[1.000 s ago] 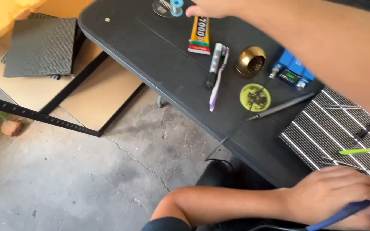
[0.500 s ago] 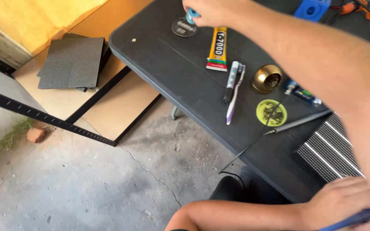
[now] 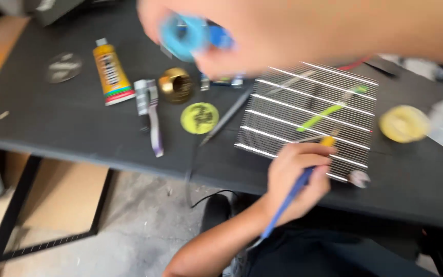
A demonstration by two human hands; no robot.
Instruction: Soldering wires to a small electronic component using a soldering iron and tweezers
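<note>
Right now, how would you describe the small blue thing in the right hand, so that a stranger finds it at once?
Start at the black table and the striped panel on it. Above the panel's upper left corner the right hand is raised, holding a blurred blue ring-shaped roll. Nothing else nearby is round, light blue and off the table.

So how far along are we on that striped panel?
Laid out: the striped panel lies flat on the table, a green strip on it. In hand: the right hand holds a blue roll off the table; the left hand grips a blue-handled tool at its near edge. Left, probably: the yellow tube lies untouched aside.
</note>
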